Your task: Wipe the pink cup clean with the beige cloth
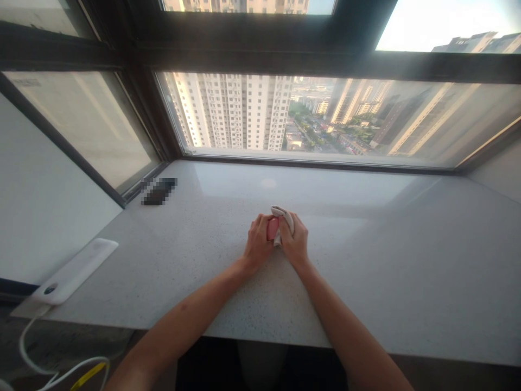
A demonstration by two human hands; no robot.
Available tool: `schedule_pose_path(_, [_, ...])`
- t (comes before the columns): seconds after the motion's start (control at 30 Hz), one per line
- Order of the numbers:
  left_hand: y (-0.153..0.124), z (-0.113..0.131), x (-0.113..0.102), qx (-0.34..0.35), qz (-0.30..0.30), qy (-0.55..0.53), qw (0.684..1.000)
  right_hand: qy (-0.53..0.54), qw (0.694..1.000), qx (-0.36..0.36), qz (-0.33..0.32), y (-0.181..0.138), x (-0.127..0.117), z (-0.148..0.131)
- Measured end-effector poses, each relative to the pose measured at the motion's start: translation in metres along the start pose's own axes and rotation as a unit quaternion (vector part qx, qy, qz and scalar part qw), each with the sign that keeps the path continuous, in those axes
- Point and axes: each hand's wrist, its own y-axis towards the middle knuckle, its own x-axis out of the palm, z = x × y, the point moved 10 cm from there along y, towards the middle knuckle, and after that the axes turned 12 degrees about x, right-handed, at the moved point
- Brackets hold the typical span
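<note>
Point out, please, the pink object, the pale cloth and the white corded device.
Pink object [272, 229]: head view, its exposed middle.
Pale cloth [288, 219]: head view, its upper fold.
White corded device [78, 270]: head view, middle of its top.

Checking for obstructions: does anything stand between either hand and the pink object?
Nothing visible blocks the left hand, which holds the pink object; the pale cloth lies partly between the object and the right hand.
</note>
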Motion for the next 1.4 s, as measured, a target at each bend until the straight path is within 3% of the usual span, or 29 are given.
schedule_pose_path(0.2, [-0.004,-0.009,0.004,-0.039,0.010,-0.031,0.999,0.134,0.979,0.150,0.020,0.010,-0.006,0.050])
schedule_pose_path(0.37, [-0.002,-0.016,-0.006,-0.053,0.063,-0.066,0.994,0.263,0.929,0.261,0.016,0.011,0.011,0.088])
schedule_pose_path(0.5, [-0.007,-0.036,-0.009,-0.124,0.097,-0.093,0.983,0.305,0.894,0.328,0.014,0.010,0.027,0.106])
schedule_pose_path(0.6, [-0.010,-0.040,-0.011,-0.142,0.115,-0.094,0.979,0.280,0.914,0.288,0.060,0.014,0.011,0.094])
schedule_pose_path(0.77, [-0.007,-0.026,-0.014,-0.101,0.115,-0.053,0.987,0.099,0.985,0.062,0.129,0.007,-0.031,0.018])
schedule_pose_path(0.83, [-0.005,-0.021,-0.014,-0.082,0.107,-0.053,0.989,0.004,0.993,-0.055,0.101,-0.004,-0.024,-0.020])
schedule_pose_path(0.9, [-0.005,-0.015,-0.013,-0.049,0.097,-0.059,0.992,-0.067,0.985,-0.152,0.037,-0.016,-0.002,-0.047])
schedule_pose_path(0.97, [-0.005,-0.009,-0.011,-0.016,0.086,-0.071,0.994,-0.122,0.974,-0.192,-0.013,-0.023,0.020,-0.057])
schedule_pose_path(1.07, [-0.005,-0.005,-0.007,0.007,0.066,-0.065,0.996,-0.179,0.968,-0.174,-0.023,-0.020,0.034,-0.053])
schedule_pose_path(1.17, [-0.004,-0.007,-0.004,-0.004,0.055,-0.045,0.997,-0.188,0.973,-0.132,-0.012,-0.009,0.032,-0.041])
schedule_pose_path(1.4, [0.000,-0.010,-0.001,-0.038,0.050,-0.032,0.998,-0.058,0.998,0.004,-0.007,0.016,0.014,-0.004])
